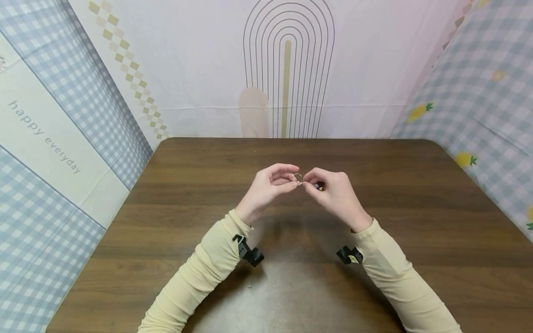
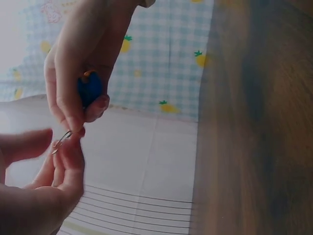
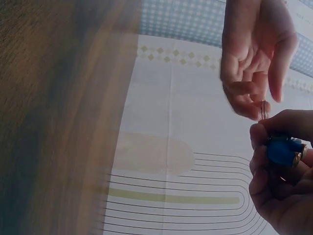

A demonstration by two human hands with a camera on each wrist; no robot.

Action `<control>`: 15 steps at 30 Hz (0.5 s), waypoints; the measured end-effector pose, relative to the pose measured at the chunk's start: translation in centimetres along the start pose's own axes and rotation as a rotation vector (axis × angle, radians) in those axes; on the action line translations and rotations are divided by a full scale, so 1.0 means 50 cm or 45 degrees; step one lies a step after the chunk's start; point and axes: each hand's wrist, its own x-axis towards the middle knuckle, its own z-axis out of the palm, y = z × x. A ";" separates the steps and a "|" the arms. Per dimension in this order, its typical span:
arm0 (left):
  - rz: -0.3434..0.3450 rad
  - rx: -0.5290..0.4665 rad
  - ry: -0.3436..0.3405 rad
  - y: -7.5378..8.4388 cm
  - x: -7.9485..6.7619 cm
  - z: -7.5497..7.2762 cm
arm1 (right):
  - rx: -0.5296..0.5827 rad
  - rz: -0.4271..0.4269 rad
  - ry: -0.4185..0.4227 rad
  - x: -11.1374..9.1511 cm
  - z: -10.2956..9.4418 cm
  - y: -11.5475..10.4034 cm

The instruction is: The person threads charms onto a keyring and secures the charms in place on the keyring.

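Both hands meet over the table in the head view, around a thin metal split key ring (image 1: 297, 179). My left hand (image 1: 266, 187) holds the ring at its fingertips, fingers curled. In the left wrist view the left thumb (image 2: 27, 144) stands a little off the ring (image 2: 62, 142). With thumb and forefinger, my right hand (image 1: 337, 192) pinches at the ring's other side. A small glossy blue charm with gold-coloured parts (image 3: 282, 151) sits within the right hand's curled fingers, partly hidden by them.
The brown wooden table (image 1: 200, 185) spreads below both hands. A patterned cloth backdrop (image 1: 200, 69) stands behind it, with checked cloth (image 1: 479, 92) at the sides. Each sleeve carries a black wrist mount, one on the left (image 1: 248, 251) and one on the right (image 1: 350, 255).
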 end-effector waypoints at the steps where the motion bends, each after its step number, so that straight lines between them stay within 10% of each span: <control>1: 0.006 -0.021 0.012 0.000 0.000 0.001 | 0.007 0.006 -0.008 0.000 0.000 0.000; 15: -0.035 -0.044 0.063 -0.012 0.007 -0.004 | 0.005 -0.013 -0.092 -0.003 -0.001 -0.001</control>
